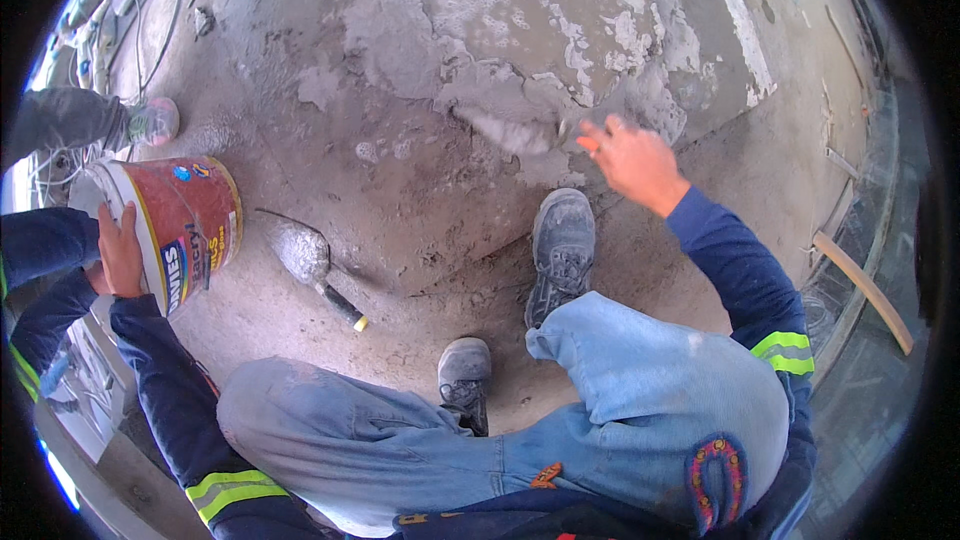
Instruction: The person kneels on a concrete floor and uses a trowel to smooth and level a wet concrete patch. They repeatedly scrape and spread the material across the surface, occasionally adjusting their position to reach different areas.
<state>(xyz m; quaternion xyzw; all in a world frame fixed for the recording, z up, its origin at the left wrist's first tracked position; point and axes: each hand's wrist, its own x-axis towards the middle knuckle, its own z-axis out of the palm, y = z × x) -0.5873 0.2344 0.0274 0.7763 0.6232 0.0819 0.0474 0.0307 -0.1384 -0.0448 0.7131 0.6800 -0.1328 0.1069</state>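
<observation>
My left hand (121,252) is closed on the rim of a tilted red paint bucket (196,215) with a yellow edge. My right hand (635,162) grips a trowel by its handle, of which a little orange shows. The mortar-smeared trowel blade (512,134) points left, low over or against wet mortar (470,90) on the floor; I cannot tell whether it touches. Between the bucket and my boots lies a second trowel (300,254) with a black, yellow-ended handle. The bucket's inside is hidden.
A co-worker's sleeves (45,240) reach to the bucket from the left, and that person's shoe (154,122) stands behind it. My boots (563,245) are on the rough floor. Cables (150,50) lie at far left; a wooden strip (865,292) lies at right.
</observation>
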